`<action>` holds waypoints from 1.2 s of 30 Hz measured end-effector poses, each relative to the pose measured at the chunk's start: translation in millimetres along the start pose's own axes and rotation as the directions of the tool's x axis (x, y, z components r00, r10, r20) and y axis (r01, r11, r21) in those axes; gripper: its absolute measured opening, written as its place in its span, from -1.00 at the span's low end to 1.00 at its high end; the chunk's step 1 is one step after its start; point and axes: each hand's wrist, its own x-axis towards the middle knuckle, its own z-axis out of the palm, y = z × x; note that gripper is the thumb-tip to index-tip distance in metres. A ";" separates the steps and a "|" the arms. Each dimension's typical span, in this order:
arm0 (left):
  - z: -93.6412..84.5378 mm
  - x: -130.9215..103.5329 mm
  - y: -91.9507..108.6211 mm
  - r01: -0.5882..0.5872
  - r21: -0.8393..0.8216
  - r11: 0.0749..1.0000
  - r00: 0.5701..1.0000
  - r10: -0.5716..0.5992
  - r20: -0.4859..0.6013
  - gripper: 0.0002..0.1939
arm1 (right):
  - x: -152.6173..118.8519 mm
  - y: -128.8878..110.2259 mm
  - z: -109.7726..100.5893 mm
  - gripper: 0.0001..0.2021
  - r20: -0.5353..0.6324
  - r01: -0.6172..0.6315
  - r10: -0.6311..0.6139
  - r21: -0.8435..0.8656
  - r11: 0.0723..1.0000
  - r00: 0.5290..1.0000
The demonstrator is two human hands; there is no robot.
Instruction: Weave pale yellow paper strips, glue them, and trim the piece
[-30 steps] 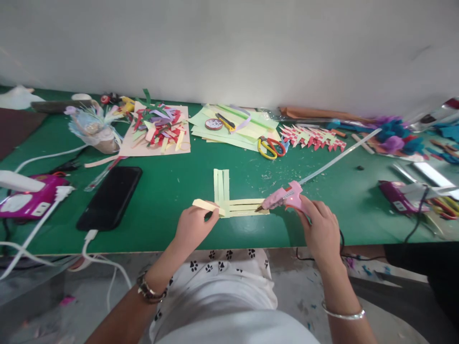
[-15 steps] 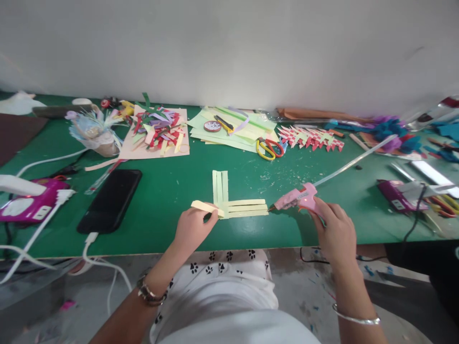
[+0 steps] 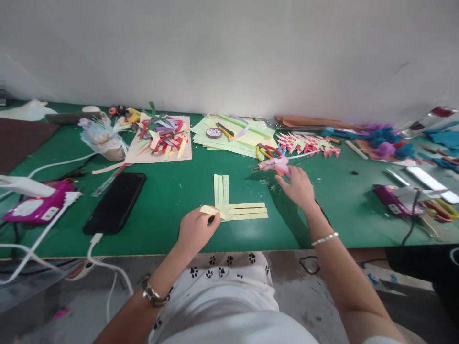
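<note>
My left hand (image 3: 198, 229) pinches a pale yellow paper strip (image 3: 210, 210) at the corner of an L-shaped piece. That piece is made of pale green upright strips (image 3: 221, 188) joined to yellowish sideways strips (image 3: 248, 211), flat on the table. Farther out, my right hand (image 3: 297, 187) has its fingers around the handle of a pink hot glue gun (image 3: 274, 164). The gun's nozzle points left, and a clear glue stick juts out of its back end. Just behind the gun lie scissors (image 3: 263, 152) with yellow and red handles, partly covered by it.
On the green table (image 3: 172, 191), a black phone (image 3: 114, 203) is plugged in beside a purple power strip (image 3: 43, 203). Paper scraps (image 3: 165, 136), paper sheets (image 3: 215, 138) with a cutter, and a red-and-white woven paper piece (image 3: 310, 143) lie along the back. A second purple power strip (image 3: 396, 200) sits right.
My right hand has carried the glue gun away from the strips, back toward the scissors. My left hand stays at the L's corner with its strip. The view has shifted slightly.
</note>
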 end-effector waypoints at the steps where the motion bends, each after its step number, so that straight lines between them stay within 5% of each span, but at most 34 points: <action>1: 0.4 -0.2 0.5 -0.005 0.013 1.000 1.000 0.005 -0.008 -0.73 | 7.9 -5.8 5.6 -0.63 0.057 0.002 -0.002 -0.006 1.000 0.998; 4: -0.1 -0.7 3.2 -0.017 0.042 0.999 1.000 0.018 -0.024 -0.71 | 19.7 -23.9 8.9 -0.64 0.118 0.037 -0.027 -0.085 0.996 0.993; 6: -0.9 -1.3 5.2 -0.021 0.055 0.998 0.999 0.022 -0.024 -0.72 | 16.3 -39.4 -3.0 -0.60 0.038 0.050 -0.047 -0.099 0.994 0.998; 9: -1.5 -2.3 7.0 -0.031 0.076 0.997 0.999 0.034 -0.030 -0.72 | -3.8 -72.4 -32.6 -0.54 -0.043 0.175 -0.172 0.114 0.978 0.984; 13: -1.2 -2.5 7.4 -0.098 0.091 0.991 0.994 0.101 -0.034 -0.72 | -39.8 -124.6 -56.8 -0.39 0.189 0.374 -0.557 0.566 0.735 0.809; 15: -1.4 -2.2 8.1 -0.113 0.088 0.990 0.993 0.114 -0.012 -0.74 | -51.4 -142.6 -56.8 -0.44 0.196 0.378 -0.597 0.613 0.694 0.778; 17: -1.9 -2.3 9.2 -0.106 0.082 0.991 0.994 0.105 0.012 -0.79 | -56.1 -149.8 -53.9 -0.66 0.201 0.340 -0.563 0.621 0.706 0.802; 20: -2.5 -4.0 11.2 -0.112 0.039 0.993 0.993 0.111 0.032 -0.85 | -55.0 -141.5 -51.9 -0.88 0.210 0.235 -0.457 0.635 0.736 0.865; 26: -3.5 -8.4 13.1 -0.143 -0.021 0.989 0.989 0.144 0.046 -0.83 | -56.2 -96.8 -48.0 -0.88 0.287 -0.089 -0.214 0.765 0.638 0.934; 36: -2.6 -9.1 13.1 -0.176 0.007 0.984 0.984 0.175 0.032 -0.85 | -69.6 -49.1 -36.2 -0.89 0.303 -0.076 -0.198 0.699 0.711 0.932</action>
